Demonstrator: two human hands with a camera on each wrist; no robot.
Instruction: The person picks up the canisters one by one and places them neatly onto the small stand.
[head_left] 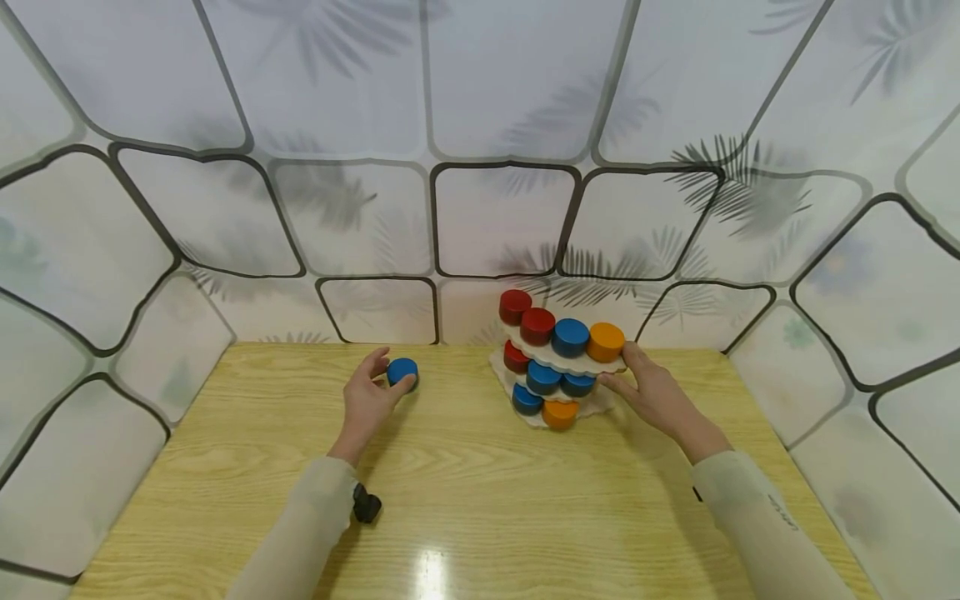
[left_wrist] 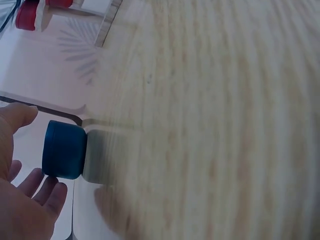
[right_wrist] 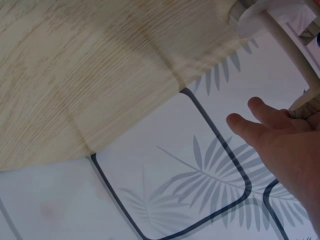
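On the table, a blue round block [head_left: 402, 374] sits between the spread thumb and fingers of my left hand [head_left: 369, 398]. In the left wrist view the fingertips are right at the block's lower side [left_wrist: 65, 149], while the thumb stands apart from it. Right of centre is a tiered stand [head_left: 577, 364] with wavy-edged pale tiers. Red [head_left: 537, 326], blue [head_left: 571, 337] and orange blocks [head_left: 605, 342] rest on its tiers. My right hand [head_left: 660, 404] holds the right edge of the top tier, thumb lower and fingers higher. The right wrist view catches part of the stand's frame [right_wrist: 290, 42].
The wood-grain table [head_left: 480, 517] ends at a patterned wall [head_left: 495, 221] just behind the stand, with side walls to the left and right. A small black device [head_left: 366, 504] sits at the left sleeve's cuff.
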